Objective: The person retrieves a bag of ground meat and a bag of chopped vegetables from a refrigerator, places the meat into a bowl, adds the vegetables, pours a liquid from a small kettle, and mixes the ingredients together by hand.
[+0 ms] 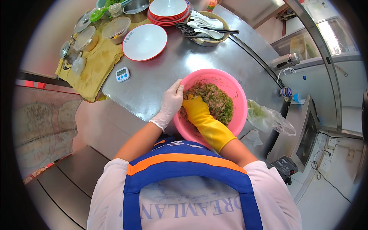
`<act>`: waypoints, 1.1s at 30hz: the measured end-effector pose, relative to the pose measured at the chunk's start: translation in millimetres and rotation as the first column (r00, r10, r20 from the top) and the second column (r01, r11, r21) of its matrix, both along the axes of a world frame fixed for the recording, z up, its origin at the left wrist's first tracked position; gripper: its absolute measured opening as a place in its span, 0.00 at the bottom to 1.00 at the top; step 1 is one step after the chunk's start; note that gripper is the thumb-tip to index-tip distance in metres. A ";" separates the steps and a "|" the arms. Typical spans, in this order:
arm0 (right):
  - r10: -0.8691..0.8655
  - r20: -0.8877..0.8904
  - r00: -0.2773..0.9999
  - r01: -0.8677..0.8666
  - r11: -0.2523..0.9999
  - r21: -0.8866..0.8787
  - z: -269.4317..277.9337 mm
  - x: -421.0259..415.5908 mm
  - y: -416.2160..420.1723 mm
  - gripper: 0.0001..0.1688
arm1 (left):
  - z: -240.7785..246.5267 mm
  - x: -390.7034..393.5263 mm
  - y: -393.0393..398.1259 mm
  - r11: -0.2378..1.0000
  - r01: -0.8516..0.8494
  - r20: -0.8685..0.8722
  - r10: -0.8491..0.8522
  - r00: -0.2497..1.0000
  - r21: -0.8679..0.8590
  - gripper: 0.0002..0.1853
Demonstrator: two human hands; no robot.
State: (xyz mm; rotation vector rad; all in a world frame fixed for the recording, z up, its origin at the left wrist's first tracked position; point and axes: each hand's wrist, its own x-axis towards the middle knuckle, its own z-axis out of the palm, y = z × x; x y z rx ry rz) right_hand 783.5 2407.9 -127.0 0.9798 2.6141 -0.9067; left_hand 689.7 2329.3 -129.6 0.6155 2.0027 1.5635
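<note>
In the head view, a pink plastic basin [241, 89] stands near the front edge of the steel table. Minced meat mixed with chopped greens [214, 99] fills its bottom, and the greens lie thicker on the right side. My left hand [173, 99], in a thin white disposable glove, grips the basin's left rim with the thumb along the edge. A yellow rubber glove covers my right hand [197, 107], which reaches down into the left part of the mixture. Its fingertips are buried, so how they are bent is hidden.
Left of the basin lies a digital timer [122, 74] on the steel table [172, 60]. Behind are a white bowl [145, 42], stacked bowls [168, 8], a basket of spoons and chopsticks [208, 42], and lidded tubs [116, 28] on yellow cloth [95, 63]. A plastic bag [268, 116] sits right.
</note>
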 end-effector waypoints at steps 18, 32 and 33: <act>0.355 0.244 0.902 -0.382 0.921 0.071 80.4 105.2 82.0 0.39 | -3.2 -3.8 4.7 1.000 0.025 -0.038 -0.025 0.999 0.004 0.20; 0.079 0.124 0.989 -0.062 0.989 -0.134 -7.2 57.4 9.5 0.32 | 2.8 2.7 3.6 0.999 0.020 -0.143 -0.025 0.989 -0.033 0.20; 0.018 0.030 0.999 -0.015 0.993 -0.118 -10.6 60.1 9.2 0.31 | 2.1 2.6 3.9 0.999 0.026 -0.143 -0.033 0.989 -0.047 0.20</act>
